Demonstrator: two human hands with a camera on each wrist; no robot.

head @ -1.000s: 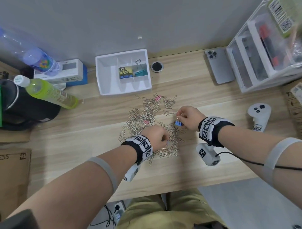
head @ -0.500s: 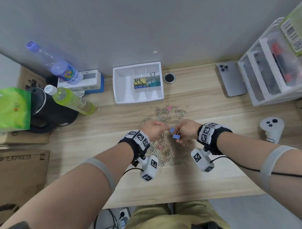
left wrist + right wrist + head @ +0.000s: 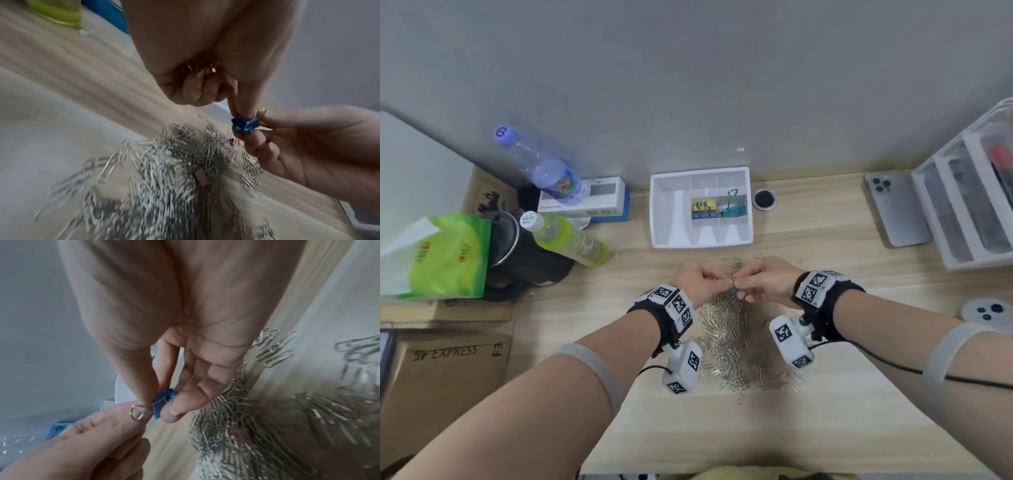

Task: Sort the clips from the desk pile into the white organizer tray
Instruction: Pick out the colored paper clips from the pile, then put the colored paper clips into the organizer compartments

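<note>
Pinching the small blue metal binder clip (image 3: 163,400) between both hands' fingers (image 3: 174,408), its light, stiff, springy body is gripping surest across the flat sides below its slippery wire loop (image 3: 139,411).

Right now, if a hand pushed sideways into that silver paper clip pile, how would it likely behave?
The paper clip pile would probably spread rather than slide whole: it lies loose on the desk. Overlapping clips look tangled, so some may drag along in clumps. Each looks thin and light.
</note>
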